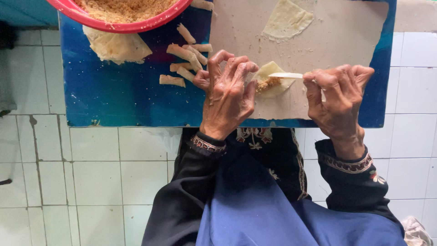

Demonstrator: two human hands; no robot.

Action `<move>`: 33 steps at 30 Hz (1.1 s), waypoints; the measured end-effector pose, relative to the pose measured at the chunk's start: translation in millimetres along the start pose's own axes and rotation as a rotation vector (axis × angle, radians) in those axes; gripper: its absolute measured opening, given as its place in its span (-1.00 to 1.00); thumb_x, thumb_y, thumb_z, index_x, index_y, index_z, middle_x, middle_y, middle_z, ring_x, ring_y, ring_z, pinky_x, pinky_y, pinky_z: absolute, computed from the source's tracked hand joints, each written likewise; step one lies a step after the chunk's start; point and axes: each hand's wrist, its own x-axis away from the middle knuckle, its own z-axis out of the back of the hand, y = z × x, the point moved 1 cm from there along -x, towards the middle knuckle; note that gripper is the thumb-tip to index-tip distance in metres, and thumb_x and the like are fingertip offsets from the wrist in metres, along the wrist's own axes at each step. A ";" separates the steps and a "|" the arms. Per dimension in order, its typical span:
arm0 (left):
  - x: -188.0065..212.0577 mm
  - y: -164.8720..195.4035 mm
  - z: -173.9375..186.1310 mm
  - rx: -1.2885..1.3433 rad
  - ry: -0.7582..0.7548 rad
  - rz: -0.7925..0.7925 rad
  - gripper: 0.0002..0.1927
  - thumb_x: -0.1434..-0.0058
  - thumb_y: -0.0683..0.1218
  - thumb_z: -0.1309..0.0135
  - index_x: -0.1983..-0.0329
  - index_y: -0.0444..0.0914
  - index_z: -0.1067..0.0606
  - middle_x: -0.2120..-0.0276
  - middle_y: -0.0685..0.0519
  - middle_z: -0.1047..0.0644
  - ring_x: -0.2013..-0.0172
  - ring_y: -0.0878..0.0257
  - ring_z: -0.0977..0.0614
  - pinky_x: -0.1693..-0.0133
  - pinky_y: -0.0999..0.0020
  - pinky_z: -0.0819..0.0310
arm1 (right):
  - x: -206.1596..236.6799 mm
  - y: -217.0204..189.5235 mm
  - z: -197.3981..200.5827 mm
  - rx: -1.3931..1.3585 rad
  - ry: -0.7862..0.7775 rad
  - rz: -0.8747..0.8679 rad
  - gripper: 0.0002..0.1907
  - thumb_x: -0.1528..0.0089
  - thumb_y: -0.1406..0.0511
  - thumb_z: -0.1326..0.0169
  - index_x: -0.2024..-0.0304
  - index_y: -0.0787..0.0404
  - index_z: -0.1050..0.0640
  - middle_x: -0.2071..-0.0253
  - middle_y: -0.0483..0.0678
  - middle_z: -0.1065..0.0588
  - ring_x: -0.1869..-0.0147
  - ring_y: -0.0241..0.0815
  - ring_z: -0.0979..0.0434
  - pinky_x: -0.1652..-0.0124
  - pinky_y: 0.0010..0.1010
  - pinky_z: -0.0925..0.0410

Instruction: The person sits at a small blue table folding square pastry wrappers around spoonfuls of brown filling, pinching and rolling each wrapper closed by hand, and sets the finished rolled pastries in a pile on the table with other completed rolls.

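One red bowl holds crumbly tan filling.

seven small rolled pale pastry sticks lie on the blue board. three flat thin dough wrappers show, one holding crumbly filling. there is one round red plastic bowl and one white spoon.

A thin, pale wrapper is laid flat on the floured sheet of the desk, partly folded over at its near edge. A small heap of crumbly brown filling is seen at its middle. Its left edge is pinched by the left hand. A flat white spatula is held level over the wrapper by the right hand, its tip touching the filling.
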 end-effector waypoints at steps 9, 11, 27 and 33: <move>5.0 -3.8 17.5 0.090 0.058 -0.019 -0.61 -0.15 -0.37 -0.14 -0.01 -0.17 -0.47 -0.06 0.15 -0.50 -0.18 0.03 -0.36 -0.18 0.09 -0.23 | -9.7 -49.9 13.4 -0.059 -0.004 -0.151 -0.86 -0.40 0.45 -0.23 0.04 0.20 -0.54 0.27 -0.17 -0.48 0.36 -0.33 -0.38 -0.02 -0.38 -0.18; 3.9 -3.9 26.7 0.118 0.056 -0.013 -0.62 -0.18 -0.37 -0.13 -0.02 -0.17 -0.46 -0.07 0.14 -0.50 -0.19 0.04 -0.37 -0.21 0.12 -0.26 | -15.4 -68.2 13.7 -0.046 -0.005 -0.110 -0.82 -0.39 0.47 -0.25 0.02 0.20 -0.54 0.27 -0.16 -0.48 0.33 -0.28 -0.39 -0.01 -0.35 -0.16; -17.6 -21.1 91.3 0.071 0.058 -0.014 -0.65 -0.16 -0.35 -0.13 0.02 -0.18 -0.50 -0.04 0.18 -0.50 -0.19 0.08 -0.35 -0.11 0.10 -0.23 | -60.9 -136.5 16.5 0.022 0.040 -0.181 -0.78 -0.41 0.54 -0.23 -0.01 0.21 -0.52 0.22 -0.13 -0.52 0.32 -0.27 -0.42 -0.02 -0.37 -0.16; -23.2 -30.0 109.0 0.035 0.053 -0.024 -0.66 -0.16 -0.31 -0.16 0.02 -0.15 -0.50 -0.03 0.22 -0.49 -0.19 0.10 -0.33 -0.08 0.02 -0.14 | -82.8 -145.0 28.9 -0.102 0.071 -0.299 -0.89 -0.47 0.52 -0.17 0.02 0.28 -0.53 0.22 -0.07 -0.51 0.33 -0.36 -0.39 0.19 -0.53 -0.28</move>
